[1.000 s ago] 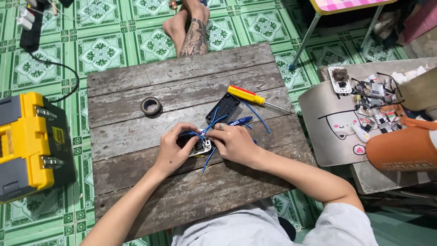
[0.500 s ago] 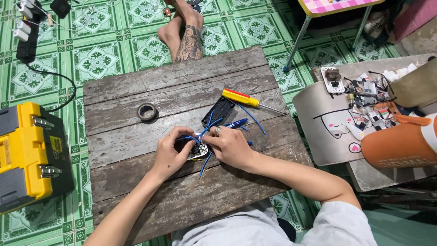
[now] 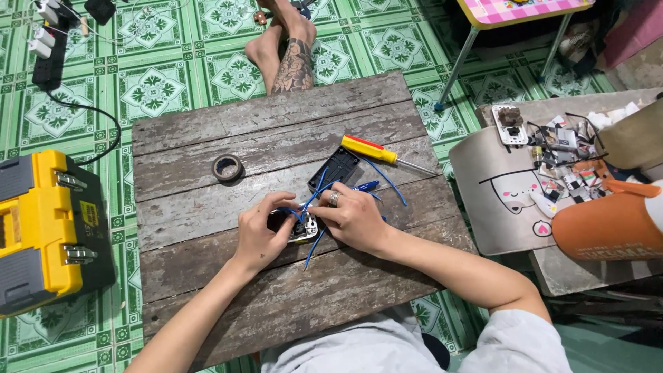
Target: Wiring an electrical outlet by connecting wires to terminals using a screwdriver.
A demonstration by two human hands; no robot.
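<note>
**Both hands on the wired part, middle of the board**

My left hand (image 3: 261, 231) and my right hand (image 3: 353, 218) close together on a small white and black electrical part (image 3: 302, 226), just below the middle of the frame. My left fingers curl around its left side, and my right thumb and forefinger pinch at its right edge; a silver ring sits on one right finger. Thin blue wires (image 3: 314, 200) run out of the part between my hands, some trailing down toward the lower edge, others up and to the right.

Just above my right hand lies a flat black rectangular cover plate (image 3: 333, 168). Beside it, to the upper right, rests a screwdriver with a yellow and red handle (image 3: 376, 150). A small roll of black tape (image 3: 227, 167) lies well apart to the upper left.

All of this sits on a weathered grey plank table (image 3: 207, 276). At the left edge of the frame stands a yellow and black plastic toolbox (image 3: 48, 228) on the green patterned tile floor (image 3: 159, 90).
</note>
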